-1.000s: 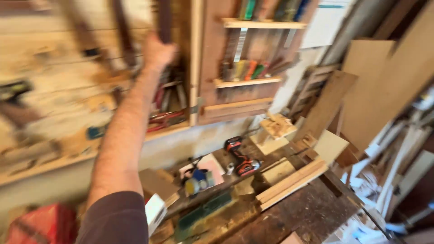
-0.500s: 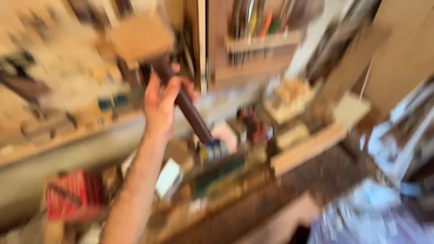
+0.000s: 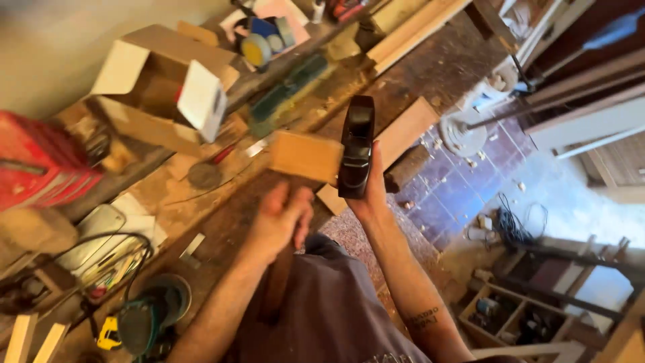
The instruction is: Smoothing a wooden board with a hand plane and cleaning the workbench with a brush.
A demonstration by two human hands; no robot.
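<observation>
At 9 o'clock sits a red case point(image 3: 40, 165) on the bench point(image 3: 222, 202), with a grey sander point(image 3: 151, 312) at 7 o'clock and an open carton point(image 3: 161, 84) at 11 o'clock. Just right of centre-left, the left hand point(image 3: 282, 218) is wrapped around the handle of a mallet point(image 3: 306, 156); its pale wooden head stands at 12 o'clock from the fist, and the dark handle runs down past the wrist. Just beside it, at 3 o'clock, the right hand point(image 3: 369, 198) grips the lower end of a dark plane point(image 3: 356, 144), fingers curled behind, thumb on the side. The mallet head touches or nearly touches the plane's left side. Beyond them lie a board point(image 3: 403, 134) and a longer plank point(image 3: 416, 27) at 1 o'clock; a tiled floor point(image 3: 484, 181) shows at 3 o'clock.
</observation>
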